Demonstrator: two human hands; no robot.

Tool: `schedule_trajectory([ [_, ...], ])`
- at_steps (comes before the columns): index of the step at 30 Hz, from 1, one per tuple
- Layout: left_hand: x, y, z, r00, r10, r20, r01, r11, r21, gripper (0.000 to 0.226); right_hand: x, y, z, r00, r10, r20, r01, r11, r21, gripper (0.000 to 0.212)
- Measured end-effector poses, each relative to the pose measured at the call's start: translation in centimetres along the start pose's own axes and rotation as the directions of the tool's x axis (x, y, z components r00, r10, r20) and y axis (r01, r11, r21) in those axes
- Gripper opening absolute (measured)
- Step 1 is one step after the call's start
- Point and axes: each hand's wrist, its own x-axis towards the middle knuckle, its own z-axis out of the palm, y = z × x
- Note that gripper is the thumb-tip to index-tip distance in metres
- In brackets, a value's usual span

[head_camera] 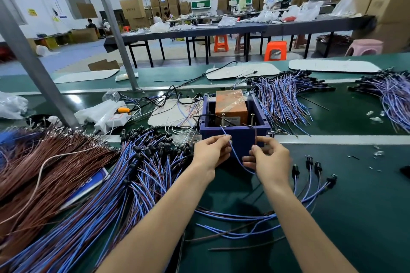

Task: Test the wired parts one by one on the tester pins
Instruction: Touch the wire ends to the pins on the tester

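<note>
A: Status at the tester?

B: Left hand (pixel 210 150) pinches the blue lead (pixel 235 155) between thumb and fingertips. Right hand (pixel 268 159) pinches the brown lead (pixel 255 136) the same way. Both hands are just in front of the blue tester box (pixel 241 138).

A: Leads on the pins?

B: The blue tip is up at the foot of the left pin (pixel 222 120), and the brown tip is just beside the right pin (pixel 252 120). Can't confirm contact on either.

A: Where's the part body?

B: Can't tell. The blue lead loops down and passes under the right hand.

A: Anything else in the box?

B: An orange block (pixel 230 104), behind the pins.

A: Stock?

B: A big pile of blue-wired parts (pixel 144 161) lies left of the hands on the green belt (pixel 355 206). A few black-capped parts (pixel 310 168) lie fanned out to the right, near the right wrist. A brown wire bundle (pixel 44 161) is at far left.
</note>
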Motion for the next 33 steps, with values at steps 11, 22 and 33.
schedule_trajectory([
  [11, 0.3, 0.5, -0.8, 0.998, 0.055, 0.013, -0.056, 0.993, 0.108, 0.007, 0.5, 1.0, 0.3, 0.997, 0.035, 0.066, -0.035, 0.999, 0.002, 0.037],
  [22, 0.3, 0.5, -1.0, 0.997, 0.066, 0.035, -0.072, 0.976, 0.206, 0.010, 0.5, 1.2, -0.2, 0.997, 0.053, 0.057, -0.053, 0.999, -0.004, 0.036],
  [33, -0.6, 0.8, -1.3, 0.994, 0.059, 0.088, -0.077, 0.973, 0.218, 0.010, -0.6, 0.2, -0.3, 0.983, 0.050, 0.179, -0.041, 0.997, -0.059, 0.017],
])
